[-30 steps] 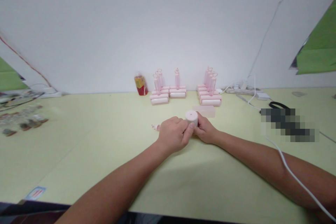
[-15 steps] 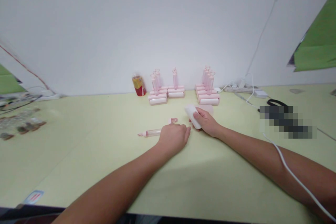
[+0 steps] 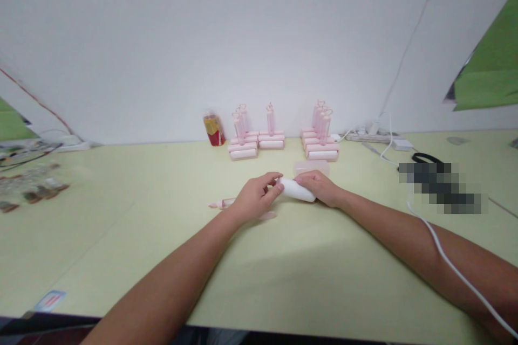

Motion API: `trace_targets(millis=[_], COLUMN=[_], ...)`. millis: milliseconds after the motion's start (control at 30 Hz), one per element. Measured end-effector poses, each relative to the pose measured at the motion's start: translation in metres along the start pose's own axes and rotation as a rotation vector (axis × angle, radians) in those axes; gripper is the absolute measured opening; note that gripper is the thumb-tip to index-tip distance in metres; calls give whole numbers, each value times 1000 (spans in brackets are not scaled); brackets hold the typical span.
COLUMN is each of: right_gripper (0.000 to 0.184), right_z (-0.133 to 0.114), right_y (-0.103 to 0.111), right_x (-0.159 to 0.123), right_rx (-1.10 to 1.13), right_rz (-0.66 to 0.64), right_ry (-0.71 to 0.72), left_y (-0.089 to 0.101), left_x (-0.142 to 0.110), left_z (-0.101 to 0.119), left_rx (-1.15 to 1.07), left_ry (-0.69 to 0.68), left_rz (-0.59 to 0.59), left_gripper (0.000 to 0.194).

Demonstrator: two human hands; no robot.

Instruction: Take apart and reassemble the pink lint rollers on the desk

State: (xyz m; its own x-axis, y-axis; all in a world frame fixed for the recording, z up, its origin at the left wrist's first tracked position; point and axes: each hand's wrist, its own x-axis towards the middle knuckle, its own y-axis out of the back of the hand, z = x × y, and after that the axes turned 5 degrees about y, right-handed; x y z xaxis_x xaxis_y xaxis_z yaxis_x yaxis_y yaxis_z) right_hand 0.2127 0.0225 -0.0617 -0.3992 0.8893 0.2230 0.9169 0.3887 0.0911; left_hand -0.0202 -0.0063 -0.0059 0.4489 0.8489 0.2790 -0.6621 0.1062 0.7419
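A white lint roller roll [image 3: 298, 191] lies nearly level between my two hands, just above the table. My right hand [image 3: 318, 186] is wrapped round its right part from behind. At the roll's left end, the thumb and fingertips of my left hand [image 3: 259, 194] close on the edge. Under my left hand a clear tube handle with a pink tip [image 3: 222, 204] lies on the table, mostly hidden by the hand. A small pale pink piece [image 3: 267, 216] shows below my left palm. Behind my right hand lies a translucent pink cover [image 3: 304, 166].
Several pink lint rollers with upright handles [image 3: 322, 145] stand in groups along the wall. A red and yellow packet [image 3: 214, 128] is left of them. A power strip [image 3: 368, 136], white cable [image 3: 445, 264] and black strap [image 3: 429, 159] are at right; small glass items [image 3: 36, 194] lie at left.
My left hand has lifted its fingers to the roll's left end. The roll has turned from steeply tilted to nearly level. The small pale pink piece now shows under my left hand.
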Motion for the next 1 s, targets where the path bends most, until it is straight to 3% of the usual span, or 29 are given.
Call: trace_targets(millis=[333,567,733,1000], right_gripper=[48,45,42,40], right_z=[4,7,9,7], right_y=[20,23,25,22], right_x=[1,2,1,0], right_rx=[497,535,558,558], right_rz=[-166,-129,-63,-55], right_ry=[-112,-127,-128,-133], left_y=[-2,1,2,3], left_x=[8,9,11,12], left_z=[-18,-19,-22,-26], left_rx=[-232,-384,-530,-572], left_ry=[180,216,169,153], left_rz=[59,5,-66,-98], left_gripper=[31,34,43,41])
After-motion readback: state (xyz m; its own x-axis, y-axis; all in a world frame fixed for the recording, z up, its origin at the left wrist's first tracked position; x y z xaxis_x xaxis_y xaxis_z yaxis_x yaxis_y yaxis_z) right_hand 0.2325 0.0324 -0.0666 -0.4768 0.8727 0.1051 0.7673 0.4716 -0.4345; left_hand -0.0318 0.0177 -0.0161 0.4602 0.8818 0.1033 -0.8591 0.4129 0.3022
